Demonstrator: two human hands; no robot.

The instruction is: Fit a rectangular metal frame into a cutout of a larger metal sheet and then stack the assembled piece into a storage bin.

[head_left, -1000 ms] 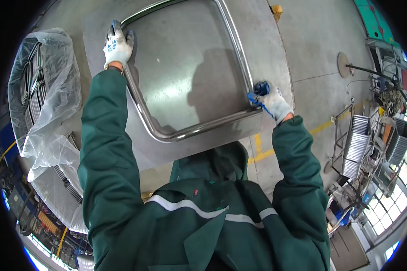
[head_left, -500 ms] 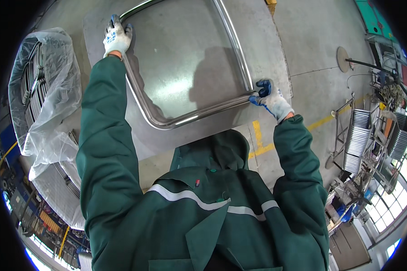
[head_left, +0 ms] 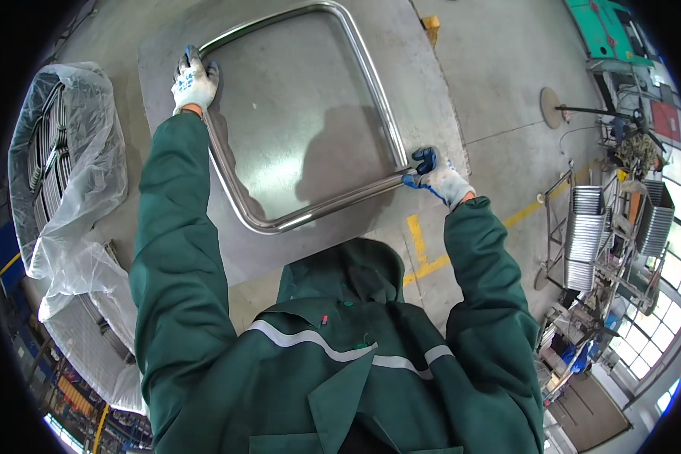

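The frame [head_left: 298, 218] is lying flat on the table [head_left: 181, 189], its near bar running beside the near edge and its right bar ending near the right edge. Both arms are reaching out from the person's body, with the elbows only slightly bent and the 2 hands standing well apart. The left hand [head_left: 194, 83] is resting palm down at the frame's far-left corner, close to the table's left edge; its fingers are pointing away and its thumb is standing apart on the inner side, with the tube running between them. How firmly it is grasping cannot be told, as the palm is covering the tube. The right hand [head_left: 440, 178] is angling inward near the table's near-right corner, its fingers curling in a loose C with the thumb apart. It is straddling the tube end there, unclenched, the thumb lying against the near bar.

Past the left edge, a plastic bag [head_left: 102, 151] is holding metal tubes [head_left: 51, 147]. Past the right edge, a wood block [head_left: 430, 29] is sitting, and farther off a rack is carrying bent tubes [head_left: 585, 236].
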